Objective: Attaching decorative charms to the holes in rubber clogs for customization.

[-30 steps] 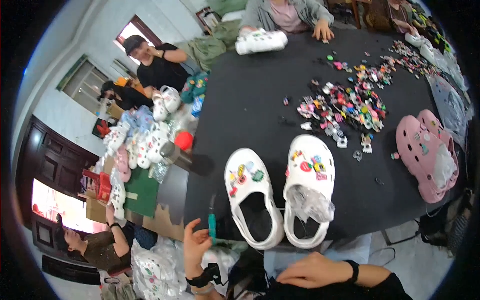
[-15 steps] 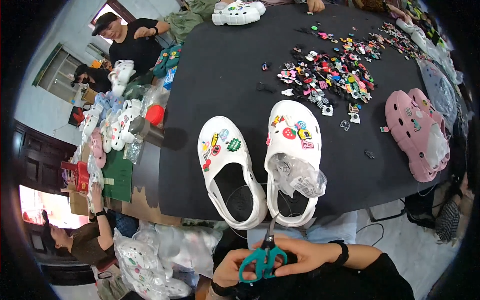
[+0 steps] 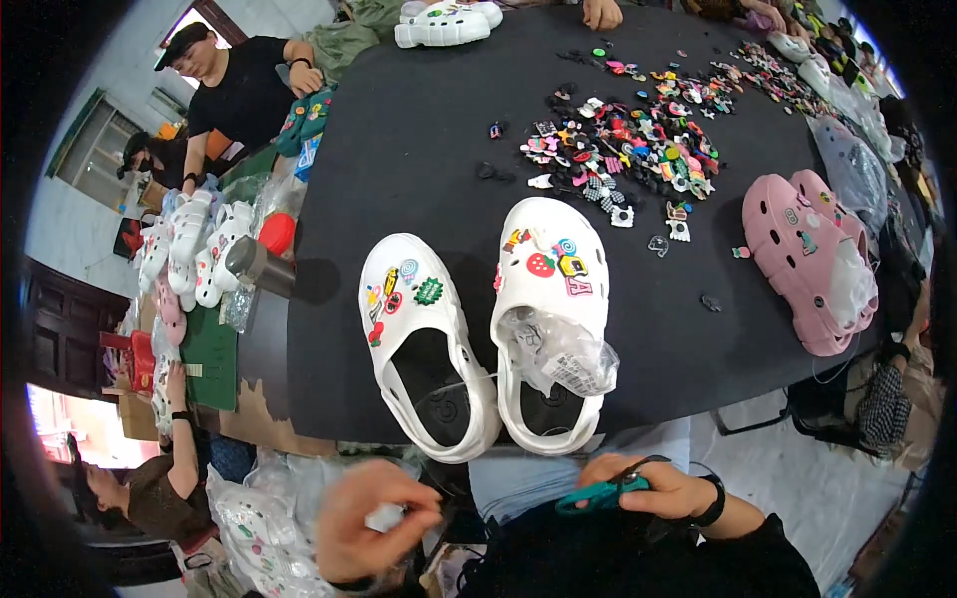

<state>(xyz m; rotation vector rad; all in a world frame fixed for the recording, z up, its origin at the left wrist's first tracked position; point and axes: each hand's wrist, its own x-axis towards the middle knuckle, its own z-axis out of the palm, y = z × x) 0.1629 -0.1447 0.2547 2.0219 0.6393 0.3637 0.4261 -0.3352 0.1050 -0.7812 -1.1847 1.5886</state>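
Note:
My right hand [image 3: 670, 490] is closed around teal-handled scissors [image 3: 601, 494] just off the table's near edge. Left of it, my left hand [image 3: 371, 523] is blurred, its fingers curled toward the thumb in a pinch; whatever they hold cannot be made out. In front of my hands stand two white clogs on the black tabletop, toes pointing away. The left clog [image 3: 399, 274] and the right clog [image 3: 533, 239] both carry colourful charms. Crumpled clear plastic [image 3: 568, 364] fills the right clog's opening, and a thin clear strand runs between the two shoes.
Loose charms [image 3: 638, 149] lie heaped at the far right-centre. Pink clogs [image 3: 788, 249] rest at the right, another white clog [image 3: 449, 25] at the far edge. Bagged shoes [image 3: 269, 538] sit at lower left. Co-workers stand around a side table with more clogs [image 3: 189, 249].
My hands have parted: the left went left and down, the right moved right with the scissors. The scissors no longer point up at the clogs. The whole view has shifted slightly.

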